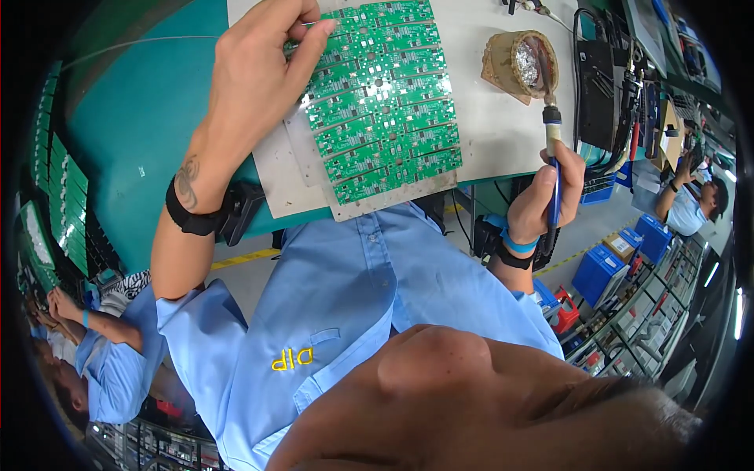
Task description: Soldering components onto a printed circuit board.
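Observation:
My left hand [265,67] is closed in a pinch over the upper left corner of a green circuit board panel [382,106]. A thin grey solder wire [149,39] runs in from the left to its fingers. Small components sit in rows across the panel, which lies on a pale board [283,184]. My right hand [547,192] grips a soldering iron [553,145] by its blue handle. The iron points away from me, its tip at the mouth of a round brown cup [520,67] that holds silvery scraps.
A green mat [133,118] covers the table's left side. More green panels [67,188] stand at the far left. A black box [597,94] with cables is to the right. Co-workers sit on both sides, and blue bins [598,275] stand on the floor at right.

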Demonstrator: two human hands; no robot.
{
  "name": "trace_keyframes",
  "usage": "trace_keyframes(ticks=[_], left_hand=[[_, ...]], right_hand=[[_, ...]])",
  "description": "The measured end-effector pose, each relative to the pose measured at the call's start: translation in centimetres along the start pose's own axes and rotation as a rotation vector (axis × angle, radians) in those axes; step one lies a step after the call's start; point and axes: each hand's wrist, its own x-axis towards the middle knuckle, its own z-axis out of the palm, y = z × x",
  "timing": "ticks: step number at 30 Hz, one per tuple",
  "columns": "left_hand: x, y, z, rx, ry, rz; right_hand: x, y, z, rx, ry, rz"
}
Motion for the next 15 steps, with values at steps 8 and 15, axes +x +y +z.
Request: trace_keyframes(ticks=[8, 15], left_hand=[[1.0, 0.4, -0.6, 0.182, 0.012, 0.272], [0.6, 1.2, -0.9, 0.324, -0.022, 0.308]], right_hand=[[5.2, -2.1, 3.1, 0.161, -0.321, -0.165], [6.4, -2.5, 5.8, 0.154, -0.372, -0.23]])
